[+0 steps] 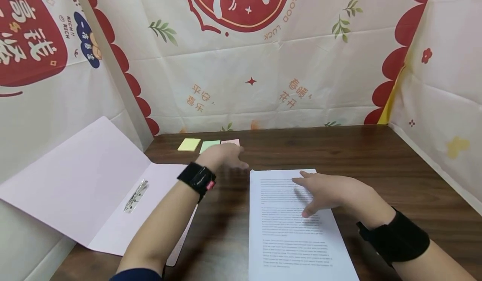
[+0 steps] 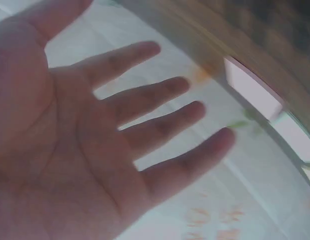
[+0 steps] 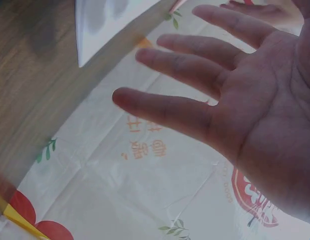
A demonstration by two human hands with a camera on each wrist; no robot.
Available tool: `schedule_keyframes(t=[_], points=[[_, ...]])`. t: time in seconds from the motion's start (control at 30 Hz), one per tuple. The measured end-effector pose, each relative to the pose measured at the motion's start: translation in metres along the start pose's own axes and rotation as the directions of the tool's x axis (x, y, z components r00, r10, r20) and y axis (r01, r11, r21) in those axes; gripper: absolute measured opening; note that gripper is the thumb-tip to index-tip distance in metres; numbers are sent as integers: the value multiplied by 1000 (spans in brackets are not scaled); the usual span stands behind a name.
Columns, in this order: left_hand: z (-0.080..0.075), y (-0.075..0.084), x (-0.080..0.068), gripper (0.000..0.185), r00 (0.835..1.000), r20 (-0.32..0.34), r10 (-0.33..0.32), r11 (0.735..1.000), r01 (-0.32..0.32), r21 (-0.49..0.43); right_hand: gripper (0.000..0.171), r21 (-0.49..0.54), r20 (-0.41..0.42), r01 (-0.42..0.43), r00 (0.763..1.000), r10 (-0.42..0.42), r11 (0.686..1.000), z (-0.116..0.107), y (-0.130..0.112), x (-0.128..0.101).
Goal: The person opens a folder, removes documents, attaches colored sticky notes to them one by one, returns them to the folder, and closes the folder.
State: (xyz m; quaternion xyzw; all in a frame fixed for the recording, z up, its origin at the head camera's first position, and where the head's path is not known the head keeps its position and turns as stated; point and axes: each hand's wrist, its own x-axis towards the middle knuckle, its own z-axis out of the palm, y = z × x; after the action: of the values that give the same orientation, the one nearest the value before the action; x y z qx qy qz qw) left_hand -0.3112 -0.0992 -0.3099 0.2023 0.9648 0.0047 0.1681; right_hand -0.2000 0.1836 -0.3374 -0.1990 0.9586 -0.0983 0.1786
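Both hands are out over the bench in the head view. Left hand reaches toward the far edge, blurred, holding nothing, just short of a row of three sticky note pads: a yellow pad, a green pad and a pink pad, which the hand partly covers. Right hand lies with straight, spread fingers on the upper part of a printed sheet, which sits near the bench's near edge, right of the middle. An open pink folder with a metal clip lies at the left edge, its flap leaning up against the patterned cloth wall.

From the left wrist, the left hand shows an open palm with fingers apart and empty; the pink pad lies beyond the fingertips, not touched, on the wood.

From the right wrist, the right hand is likewise spread and flat-fingered, gripping nothing; a corner of the printed sheet shows on the bench above the fingers.
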Motion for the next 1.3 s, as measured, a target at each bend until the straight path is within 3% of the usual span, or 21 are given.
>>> schedule_keyframes(t=[0.1,0.23,0.37,0.5,0.73,0.9,1.0,1.07,1.17,1.23,1.3], points=[[-7,-18,29,59,999,-44,-33,999,35,34,97,10,-16,28,999,-28,1000,-3,-1,-4],[-2,-40,60,45,995,-79,-63,997,67,44,92,18,-28,45,999,-44,999,-6,-3,-7],[12,-56,79,42,995,-78,-62,998,63,18,92,14,-22,46,999,-45,999,-8,-3,-7],[28,-64,91,33,996,-87,-20,1000,20,0,92,13,-13,43,999,-43,999,-8,-1,-6],[37,-62,100,24,982,-190,18,1000,-17,4,93,-5,-27,35,999,-35,999,-7,2,-6],[37,-61,101,50,987,-158,3,998,-12,-56,92,-9,-55,51,997,-51,999,-7,0,-7],[36,-61,100,66,983,-186,9,998,-20,-61,87,-15,-127,90,988,-91,996,-8,-1,-6],[34,-60,99,74,975,-220,28,997,-43,-64,83,-4,-192,116,975,-114,993,-10,-1,-5],[28,-59,93,71,953,-285,99,983,-138,-119,76,30,-299,154,944,-138,988,-14,-1,-3],[23,-56,86,63,934,-326,145,960,-213,-183,69,46,-366,185,918,-156,982,-16,0,-1],[19,-51,75,56,912,-373,171,919,-284,-273,63,59,-428,215,888,-170,975,-17,1,0]])
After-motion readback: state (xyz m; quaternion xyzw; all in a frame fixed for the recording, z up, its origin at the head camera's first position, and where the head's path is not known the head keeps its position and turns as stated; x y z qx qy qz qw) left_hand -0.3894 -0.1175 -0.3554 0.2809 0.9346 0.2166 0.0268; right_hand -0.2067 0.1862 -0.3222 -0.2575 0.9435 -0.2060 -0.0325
